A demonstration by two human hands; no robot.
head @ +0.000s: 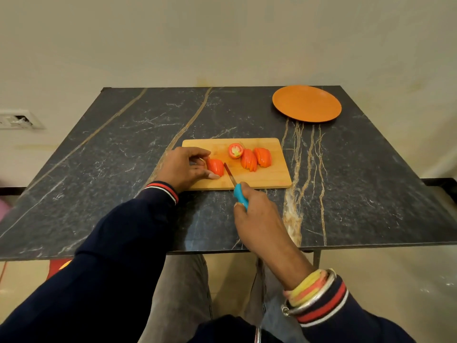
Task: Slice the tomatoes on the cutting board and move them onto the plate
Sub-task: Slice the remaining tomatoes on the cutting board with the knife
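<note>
Slicing looks well along: the left hand (pixel 184 167) pinches a tomato half (pixel 215 167), the right hand (pixel 257 219) grips the knife (pixel 230 175), and the plate (pixel 306 103) holds nothing yet.

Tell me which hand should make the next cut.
Right hand: it grips the blue-handled knife, blade beside the tomato piece that the left hand steadies on the cutting board.

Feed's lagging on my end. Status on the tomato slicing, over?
Left hand holds tomato half on cutting board; right hand grips knife, blade beside it. Two sliced halves alongside; plate holds nothing yet. Nothing blocks the plate.
</note>
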